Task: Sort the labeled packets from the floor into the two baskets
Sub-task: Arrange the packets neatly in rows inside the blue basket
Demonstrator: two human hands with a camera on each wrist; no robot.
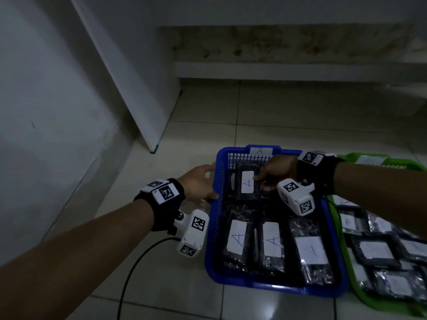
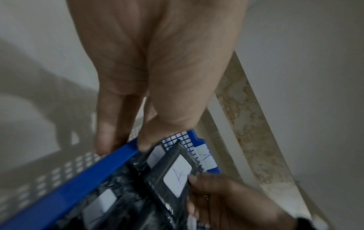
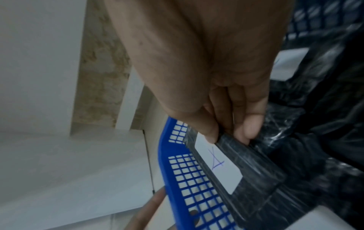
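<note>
The blue basket (image 1: 213,227), tagged A on its far wall, stands on the tiled floor and holds several black packets with white A labels (image 1: 272,241). My right hand (image 1: 258,181) pinches one black packet labelled A (image 1: 247,183) by its edge, over the basket's far end. In the right wrist view, thumb and fingers of that hand (image 3: 228,135) clamp the packet (image 3: 246,168) beside the mesh wall (image 3: 167,155). My left hand (image 1: 208,183) holds the basket's left rim: thumb inside, fingers outside (image 2: 122,146). The green basket (image 1: 369,158) sits right of the blue one.
The green basket holds several labelled black packets (image 1: 376,250). A black cable (image 1: 138,262) runs over the floor under my left arm. A white panel (image 1: 147,88) leans against the wall at the left. A low step (image 1: 300,70) crosses the back.
</note>
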